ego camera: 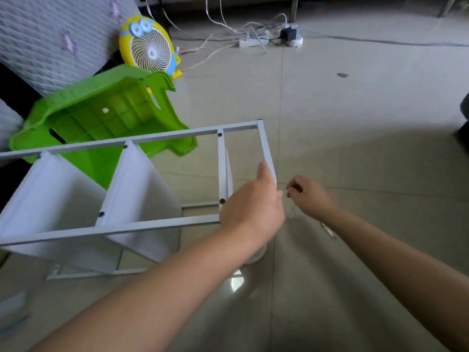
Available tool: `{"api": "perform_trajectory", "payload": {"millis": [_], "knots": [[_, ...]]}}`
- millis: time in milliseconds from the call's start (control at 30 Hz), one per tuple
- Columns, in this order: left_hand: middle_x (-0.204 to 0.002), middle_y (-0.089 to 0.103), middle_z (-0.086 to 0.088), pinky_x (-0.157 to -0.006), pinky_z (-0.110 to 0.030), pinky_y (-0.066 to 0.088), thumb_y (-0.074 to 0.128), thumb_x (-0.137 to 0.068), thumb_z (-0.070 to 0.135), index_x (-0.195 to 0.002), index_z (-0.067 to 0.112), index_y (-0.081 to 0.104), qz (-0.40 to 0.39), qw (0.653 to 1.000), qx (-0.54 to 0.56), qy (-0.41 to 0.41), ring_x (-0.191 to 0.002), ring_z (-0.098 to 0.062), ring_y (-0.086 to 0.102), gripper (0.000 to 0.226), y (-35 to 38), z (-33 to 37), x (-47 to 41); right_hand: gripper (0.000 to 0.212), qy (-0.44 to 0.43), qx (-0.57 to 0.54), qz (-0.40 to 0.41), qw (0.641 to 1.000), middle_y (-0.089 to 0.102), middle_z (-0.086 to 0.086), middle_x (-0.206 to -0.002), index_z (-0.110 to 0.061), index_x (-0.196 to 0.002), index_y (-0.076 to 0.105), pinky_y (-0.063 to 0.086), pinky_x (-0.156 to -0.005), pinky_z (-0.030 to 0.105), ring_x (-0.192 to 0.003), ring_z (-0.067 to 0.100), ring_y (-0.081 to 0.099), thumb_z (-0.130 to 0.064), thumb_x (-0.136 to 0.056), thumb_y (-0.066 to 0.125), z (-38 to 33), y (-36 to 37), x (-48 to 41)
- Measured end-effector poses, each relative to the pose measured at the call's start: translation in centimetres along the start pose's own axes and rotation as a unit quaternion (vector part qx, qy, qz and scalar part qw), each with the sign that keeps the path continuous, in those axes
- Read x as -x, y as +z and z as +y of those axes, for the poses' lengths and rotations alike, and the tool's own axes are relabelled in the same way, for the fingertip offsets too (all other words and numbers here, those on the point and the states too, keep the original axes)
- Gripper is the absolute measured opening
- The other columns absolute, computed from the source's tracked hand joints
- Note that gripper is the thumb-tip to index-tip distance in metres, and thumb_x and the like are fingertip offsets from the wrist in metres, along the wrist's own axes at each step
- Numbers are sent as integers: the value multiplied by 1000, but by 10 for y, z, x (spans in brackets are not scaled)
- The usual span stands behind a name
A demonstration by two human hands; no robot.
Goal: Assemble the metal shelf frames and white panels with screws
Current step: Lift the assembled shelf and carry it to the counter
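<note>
My left hand [253, 212] grips the near corner of the white-painted metal shelf frame [157, 226], with the thumb up along its short end bar. The frame lies on its side on the tiled floor [355, 123]. Its long axis runs left from my hands, and the flat white panels [142, 179] sit between the rails. My right hand [311, 196] is just beside the end bar, apart from it, pinching a thin metal piece [291, 212], maybe a screw or key, too blurred to tell. The corner joint is hidden under my left hand, and the frame's far end is cut off at left.
</note>
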State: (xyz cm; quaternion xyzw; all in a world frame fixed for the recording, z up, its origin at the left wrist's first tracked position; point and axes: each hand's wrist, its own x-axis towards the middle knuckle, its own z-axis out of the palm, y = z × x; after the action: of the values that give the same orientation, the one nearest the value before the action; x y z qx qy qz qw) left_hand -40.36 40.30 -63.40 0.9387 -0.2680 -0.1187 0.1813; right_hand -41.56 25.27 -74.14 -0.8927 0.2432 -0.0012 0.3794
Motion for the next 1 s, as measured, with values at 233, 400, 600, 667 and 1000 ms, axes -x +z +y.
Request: {"api": "perform_trajectory", "payload": {"millis": [233,400,600,667,1000], "knots": [[-102,61,-5,-69,-33,37,38,-96,30,-129,18,36,122,993,1,10,-102,-30,54,35,-50,-9,-1,29,92,89,-138,982,58,12,-115,-8,-107,52,38,-84,30,-103,25,52,-32,-96,38,-6,18,2],[-69,47,-6,-71,-40,47,47,-92,25,-120,13,50,214,976,32,30,-88,-36,55,30,-94,-22,-1,41,243,-203,-187,930,53,12,-115,-7,-117,48,42,-84,32,-102,25,53,-40,-97,36,-30,40,-3],[-81,59,-12,-69,-37,41,55,-86,22,-118,14,55,298,954,40,-3,-88,-36,54,33,-162,-35,-3,36,278,-399,-92,869,31,4,-52,-11,-65,40,29,-36,19,-32,12,28,-24,-99,38,-92,43,-18],[-90,62,-10,-70,-35,41,56,-86,27,-120,16,54,305,952,23,-32,-95,-34,55,35,-193,-39,-3,39,276,-368,-58,886,28,3,-52,-12,-61,37,22,-34,18,-35,13,25,-23,-99,38,-118,26,-17],[-89,64,-27,-59,-41,41,45,-91,8,-124,1,51,317,944,-66,-61,-80,-44,61,34,-325,-56,16,41,264,-232,46,935,38,7,-54,-5,-66,48,28,-41,23,-42,19,37,-31,-97,39,-240,-91,-10]]}}
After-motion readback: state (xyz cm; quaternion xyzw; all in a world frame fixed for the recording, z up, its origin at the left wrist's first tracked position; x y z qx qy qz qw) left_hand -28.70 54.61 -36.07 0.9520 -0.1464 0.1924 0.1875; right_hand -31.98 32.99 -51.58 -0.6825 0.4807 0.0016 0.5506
